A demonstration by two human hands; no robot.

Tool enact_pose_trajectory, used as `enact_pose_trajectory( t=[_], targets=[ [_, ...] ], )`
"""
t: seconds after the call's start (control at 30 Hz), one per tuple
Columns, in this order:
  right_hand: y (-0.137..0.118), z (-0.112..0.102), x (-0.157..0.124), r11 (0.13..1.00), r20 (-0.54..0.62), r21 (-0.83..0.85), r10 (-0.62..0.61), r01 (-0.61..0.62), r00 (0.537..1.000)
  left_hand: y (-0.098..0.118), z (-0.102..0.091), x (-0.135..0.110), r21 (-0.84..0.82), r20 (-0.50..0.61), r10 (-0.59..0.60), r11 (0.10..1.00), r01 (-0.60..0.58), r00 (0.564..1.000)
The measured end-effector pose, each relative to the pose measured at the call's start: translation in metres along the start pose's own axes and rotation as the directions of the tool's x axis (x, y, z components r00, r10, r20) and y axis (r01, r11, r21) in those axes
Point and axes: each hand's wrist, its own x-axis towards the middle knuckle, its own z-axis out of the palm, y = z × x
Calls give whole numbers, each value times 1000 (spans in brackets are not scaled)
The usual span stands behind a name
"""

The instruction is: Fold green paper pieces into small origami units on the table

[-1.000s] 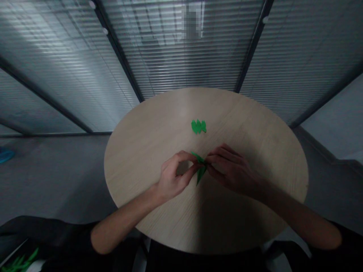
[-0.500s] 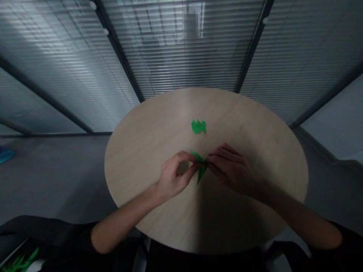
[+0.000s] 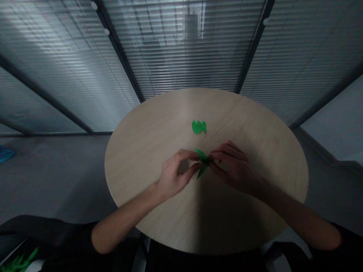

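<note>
Green paper piece [image 3: 203, 160], pointed at both ends, pinched by left hand [image 3: 175, 174] and right hand [image 3: 233, 164] over the middle of the round table [image 3: 147, 151]; green scalloped cutout [image 3: 199, 127] lies toward the table's far edge; slatted blinds [image 3: 195, 71] stand beyond.

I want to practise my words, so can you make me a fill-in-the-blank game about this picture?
1. The left hand and right hand both touch a pointed piece coloured ____.
2. Another shape of that colour lies on the ____.
3. Of the two hands, the one that looks darker is the ____ one.
4. At the picture's left edge, a thing shows in the colour ____.

Missing words: green; table; right; blue.
</note>
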Motion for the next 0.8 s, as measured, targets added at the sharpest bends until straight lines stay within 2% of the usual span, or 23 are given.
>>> enact_pose_trajectory(
  t=[0.27, 0.53, 0.8],
  targets=[
    [-1, 0, 1, 1000, 30, -3, -4, 4, 1000, -1, 0, 0, 54, 48, 23, 998, -26, 999],
    [0, 0, -4, 997, 78, -76, -7, 13, 997, 1, 0, 0, 41, 31, -5, 999, 4, 999],
    [0, 0, -2, 998, 20, -43, -36, 37, 999, 3, 0, -1, 25, 48, -11, 1000, 10, 999]
  ],
)
